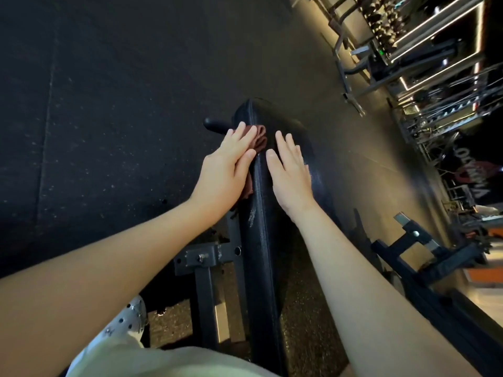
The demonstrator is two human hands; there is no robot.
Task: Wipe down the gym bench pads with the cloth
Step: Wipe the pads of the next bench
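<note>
The cloth (258,138) is reddish brown. The bench pad (262,240) is black, its side marked with pale whitish scuffs near the centre of the view. Out at nine o'clock the floor (109,131) is black, flecked all over with tiny pale specks. The frame (206,261) is dark grey. At seven o'clock a shoe (128,319) is white with dark dots, and the fabric (152,360) is pale cream. At three o'clock a dark banner (473,183) carries white and red lettering.

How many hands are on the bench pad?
2: left hand presses the brown cloth against the bench pad side edge; right hand lies flat on its top.
</note>
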